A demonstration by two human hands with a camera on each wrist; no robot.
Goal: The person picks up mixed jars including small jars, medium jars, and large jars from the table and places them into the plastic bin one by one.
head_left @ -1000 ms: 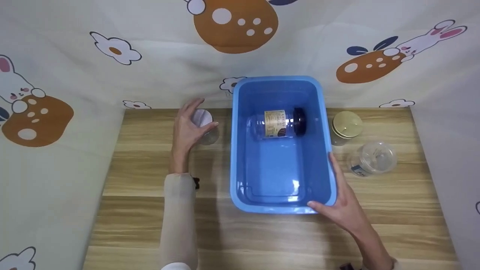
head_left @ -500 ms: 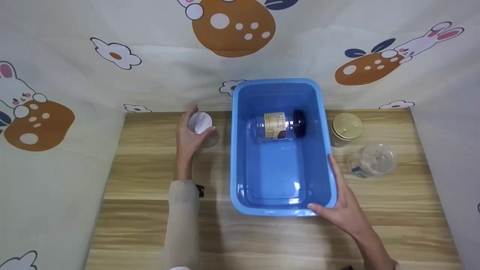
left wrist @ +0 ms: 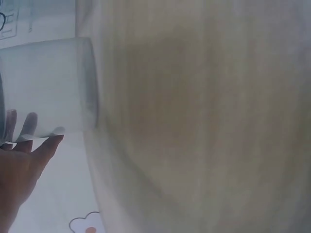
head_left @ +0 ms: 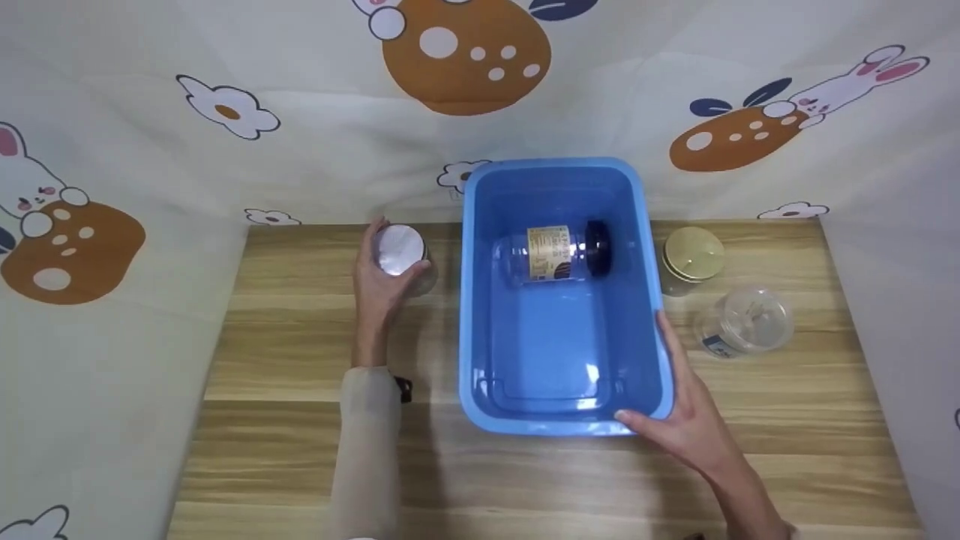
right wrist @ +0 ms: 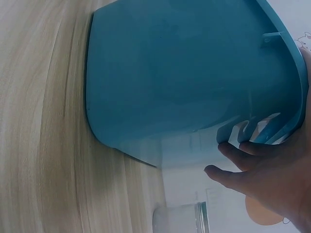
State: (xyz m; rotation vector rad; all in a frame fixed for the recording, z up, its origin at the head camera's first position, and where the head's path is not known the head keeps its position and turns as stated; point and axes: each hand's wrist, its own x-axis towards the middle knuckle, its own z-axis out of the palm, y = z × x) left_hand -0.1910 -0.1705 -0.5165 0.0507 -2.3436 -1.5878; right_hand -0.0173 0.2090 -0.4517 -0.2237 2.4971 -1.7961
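My left hand (head_left: 379, 291) grips a clear jar with a silvery top (head_left: 400, 250), which stands on the table left of the bin. Thumb and fingers lie on opposite sides near its top. In the left wrist view, fingertips touch the wall of this see-through jar (left wrist: 43, 87). A blue plastic bin (head_left: 468, 300) stands in the middle, and my right hand (head_left: 694, 421) holds its near right corner. The thumb rests over the rim while the fingers lie along the outside wall (right wrist: 160, 87). Inside the bin, a clear labelled jar with a dark lid (head_left: 551, 253) lies on its side.
Right of the bin stand a jar with a gold lid (head_left: 694, 255) and, nearer, a clear lidded jar with a blue label (head_left: 750, 322). A patterned cloth (head_left: 322, 150) hangs behind and on both sides of the wooden table (head_left: 285, 435).
My left hand has closed in around the silvery-topped jar, its fingers and thumb now against it. The right hand stays at the bin's corner. The head view has tilted slightly.
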